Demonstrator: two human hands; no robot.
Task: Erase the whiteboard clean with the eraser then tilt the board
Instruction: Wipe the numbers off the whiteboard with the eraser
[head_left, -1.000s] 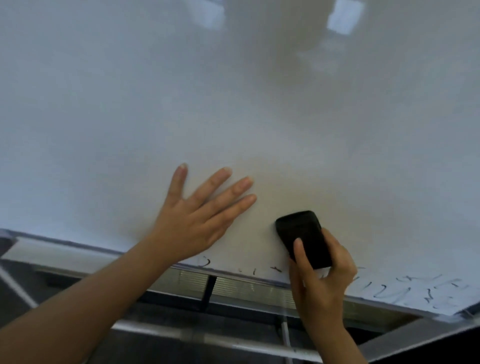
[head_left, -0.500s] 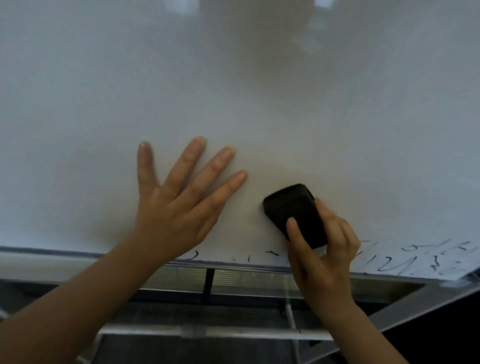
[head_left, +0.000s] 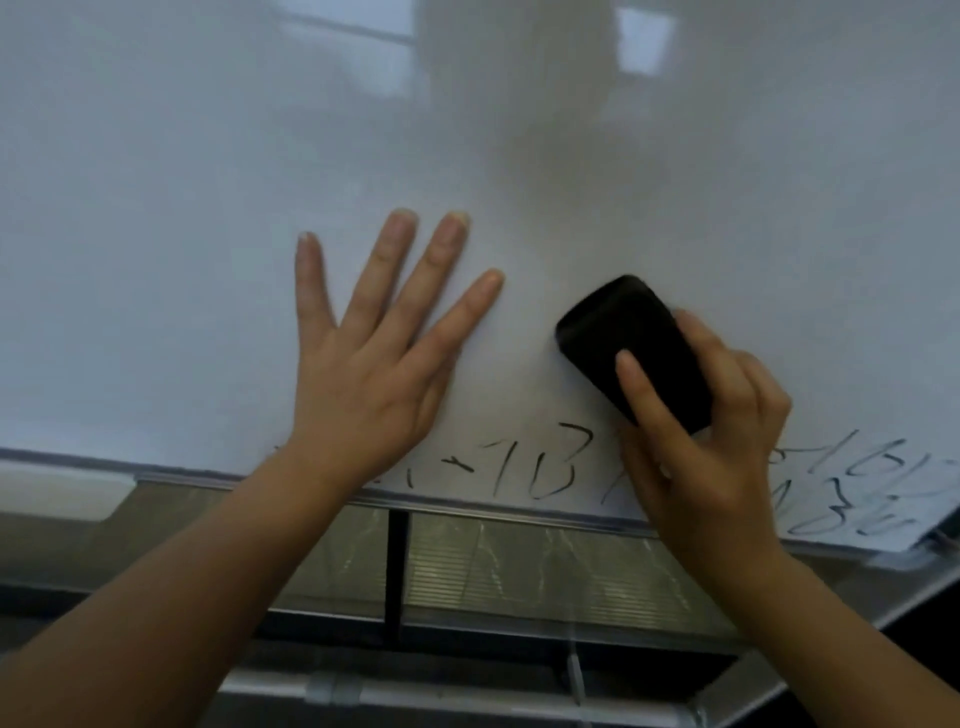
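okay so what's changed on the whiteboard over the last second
The view has shifted, so more black writing shows along the whiteboard bottom edge. The left hand stays flat on the board, fingers spread. The right hand keeps its grip on the black eraser, pressed just above the writing.

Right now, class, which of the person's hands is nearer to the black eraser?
Right. The right hand grips the eraser against the whiteboard; the left hand lies flat on the board, apart from it on its left.

My left hand (head_left: 363, 384) and right hand (head_left: 706, 447): both bare, forearms unsleeved, fingernails short and unpainted.
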